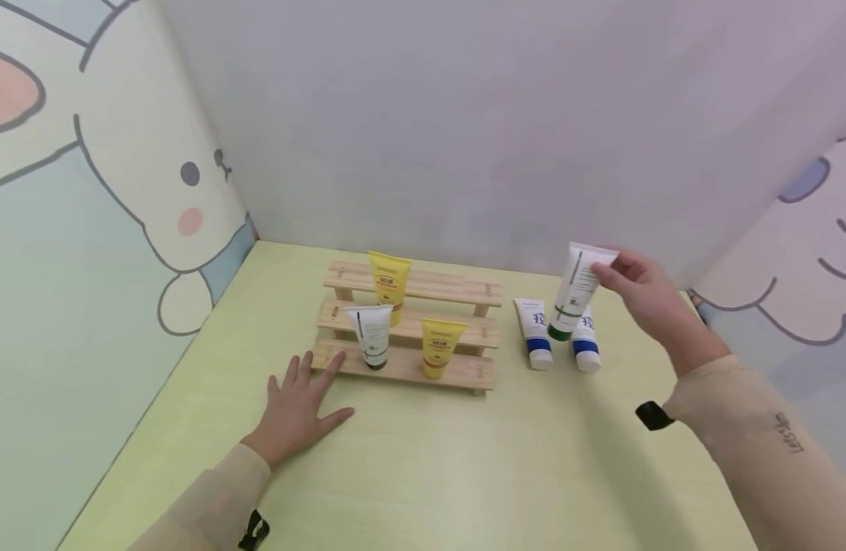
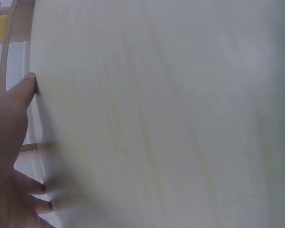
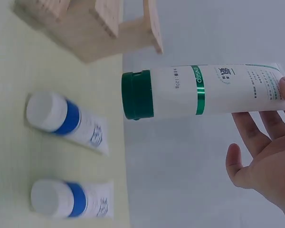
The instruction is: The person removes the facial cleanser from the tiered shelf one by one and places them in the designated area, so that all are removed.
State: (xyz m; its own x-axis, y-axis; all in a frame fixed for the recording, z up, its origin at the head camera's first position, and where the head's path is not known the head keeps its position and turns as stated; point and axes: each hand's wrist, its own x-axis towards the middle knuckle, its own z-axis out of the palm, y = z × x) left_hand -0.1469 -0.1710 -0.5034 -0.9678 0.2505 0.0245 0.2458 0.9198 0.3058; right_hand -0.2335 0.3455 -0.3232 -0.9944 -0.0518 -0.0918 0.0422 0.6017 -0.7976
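Observation:
My right hand (image 1: 639, 295) pinches the top end of a white tube with a green cap (image 1: 576, 291), holding it cap down above two white-and-blue tubes. In the right wrist view the green cap (image 3: 137, 95) points toward the wooden rack. My left hand (image 1: 295, 413) rests with fingers spread, its fingertips at the left front corner of the three-step wooden rack (image 1: 402, 373). On the rack's bottom step stand a white tube with a dark cap (image 1: 372, 334) and a small yellow tube (image 1: 440, 348). Another yellow tube (image 1: 390, 282) stands higher up.
Two white-and-blue tubes, the left one (image 1: 533, 329) and the right one (image 1: 585, 348), lie on the pale yellow-green table (image 1: 450, 467) right of the rack. A plain wall (image 1: 464, 138) rises behind, and panels with cartoon drawings stand at both sides.

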